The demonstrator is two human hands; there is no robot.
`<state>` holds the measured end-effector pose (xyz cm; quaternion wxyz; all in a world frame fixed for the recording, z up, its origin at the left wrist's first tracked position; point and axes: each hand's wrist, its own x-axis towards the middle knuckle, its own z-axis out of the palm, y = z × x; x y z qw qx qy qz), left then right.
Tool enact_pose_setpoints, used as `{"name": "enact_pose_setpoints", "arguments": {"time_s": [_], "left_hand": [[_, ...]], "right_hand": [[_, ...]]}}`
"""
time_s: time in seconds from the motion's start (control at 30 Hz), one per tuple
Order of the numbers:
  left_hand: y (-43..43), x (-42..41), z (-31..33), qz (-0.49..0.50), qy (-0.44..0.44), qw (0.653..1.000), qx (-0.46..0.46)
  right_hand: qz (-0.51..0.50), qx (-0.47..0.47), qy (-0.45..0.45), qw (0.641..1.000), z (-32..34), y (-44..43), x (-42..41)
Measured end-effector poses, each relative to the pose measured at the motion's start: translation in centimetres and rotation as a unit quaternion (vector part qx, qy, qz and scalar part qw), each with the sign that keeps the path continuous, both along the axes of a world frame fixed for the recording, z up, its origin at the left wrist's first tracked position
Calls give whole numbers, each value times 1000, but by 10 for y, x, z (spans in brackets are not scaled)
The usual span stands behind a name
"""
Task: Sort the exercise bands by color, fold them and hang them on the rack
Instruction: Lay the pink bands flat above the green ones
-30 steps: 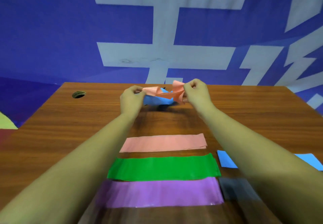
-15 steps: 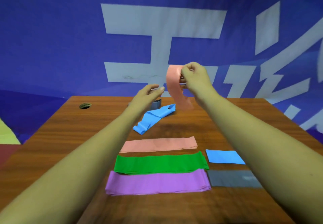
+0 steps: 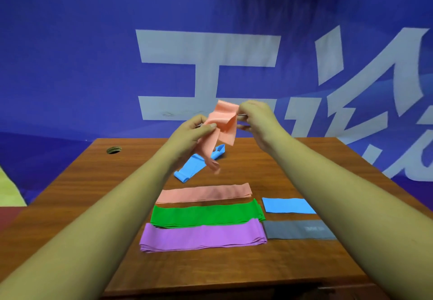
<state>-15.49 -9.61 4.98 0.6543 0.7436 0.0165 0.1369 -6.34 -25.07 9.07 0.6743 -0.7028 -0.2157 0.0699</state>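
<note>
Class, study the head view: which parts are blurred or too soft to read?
Head view: the hanging end of the salmon-pink elastic band gripped by the left hand and right hand is motion-blurred; head view: print on the flat grey band is unreadably soft.

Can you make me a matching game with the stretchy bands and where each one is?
Things:
1. lifted pink band
2. crumpled blue band
3. purple band
4. grey band

Places:
A. flat, right of the purple one
B. flat, just nearer than the green band
C. pinched by the left hand and right hand
D. loose, behind the flat pink band

Pairs: 1-C, 2-D, 3-B, 4-A
</note>
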Motion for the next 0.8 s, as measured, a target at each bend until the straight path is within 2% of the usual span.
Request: {"name": "enact_pose_setpoints", "arguments": {"time_s": [0.13,0.23,0.37,0.43,0.53,0.67,0.8], "left_hand": [[-3,-9,6,-41,12,999,-22],[-5,-13,10,-62,22,996,-58],[0,-16,10,-34,45,996,-66],[8,-16,3,-37,70,994,-71],[16,-21,-5,-44,102,993,-31],[29,-27,-12,-65,129,989,12],[42,-33,-21,-84,140,986,32]], "right_hand": [[136,91,150,975,-9,-9,-9],[159,125,209,957,-16,-10,-13],[165,54,177,969,-19,-16,-19],[164,50,161,972,-19,-21,-19],[161,44,118,979,-18,-27,-18],[155,26,137,978,-21,-34,-13],[154,-114,65,979,-23,-44,-8]]}}
